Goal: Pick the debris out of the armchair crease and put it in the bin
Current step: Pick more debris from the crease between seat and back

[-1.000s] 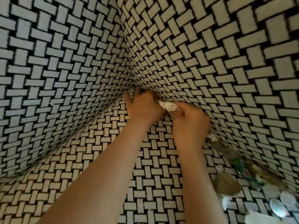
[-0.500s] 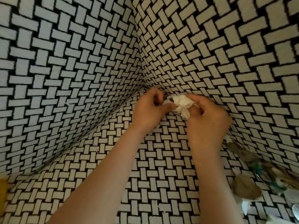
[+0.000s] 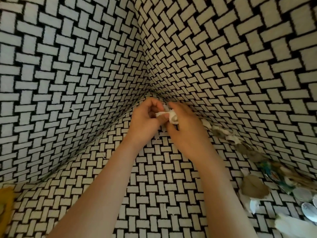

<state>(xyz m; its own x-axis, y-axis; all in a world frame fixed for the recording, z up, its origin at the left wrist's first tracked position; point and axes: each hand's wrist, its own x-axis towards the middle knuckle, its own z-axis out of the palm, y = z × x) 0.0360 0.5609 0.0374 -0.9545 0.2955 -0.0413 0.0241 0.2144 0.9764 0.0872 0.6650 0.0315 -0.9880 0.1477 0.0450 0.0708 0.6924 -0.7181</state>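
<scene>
Since the earlier frame, the white paper scrap (image 3: 171, 115) has been gathered tighter, pinched between left hand (image 3: 145, 121) and right hand (image 3: 185, 133) just off the armchair crease (image 3: 228, 134). Extraction appears complete; next, carry it to the bin, which is out of view. More debris (image 3: 253, 188) lines the crease to the right.

We see dim, warm, even light with no glare and no hard shadows; the deepest shade sits in the armchair (image 3: 223, 66) corner just above the hands. Wide-angle distortion bends the woven pattern outward toward the edges. The right hand (image 3: 185, 134) smears with motion blur, and the debris (image 3: 253, 188) at lower right looks soft and unfocused.
</scene>
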